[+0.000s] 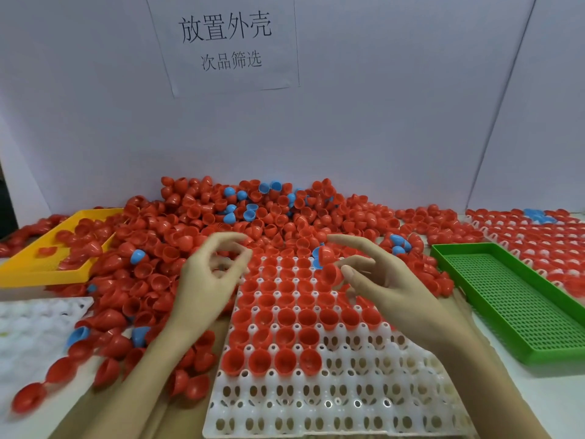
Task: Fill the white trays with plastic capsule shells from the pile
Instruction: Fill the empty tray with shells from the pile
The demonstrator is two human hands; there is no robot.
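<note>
A white tray (342,403) with round pockets lies in front of me; red shells fill its far rows and its near rows are bare. Behind and left of it spreads the pile (221,223) of red capsule shells with a few blue ones. My left hand (212,277) hovers over the tray's far left corner, fingers curled and apart, with nothing visible in it. My right hand (380,280) is above the tray's far right part, its thumb and fingers pinching a red shell (330,274). A blue shell (318,258) shows just behind that one.
A yellow tray (47,267) holding some red shells sits at the left. Another white tray (28,315) lies at the near left. A green perforated tray (519,299) stands at the right, with a filled white tray (538,236) behind it. A white wall with a paper sign (224,42) is at the back.
</note>
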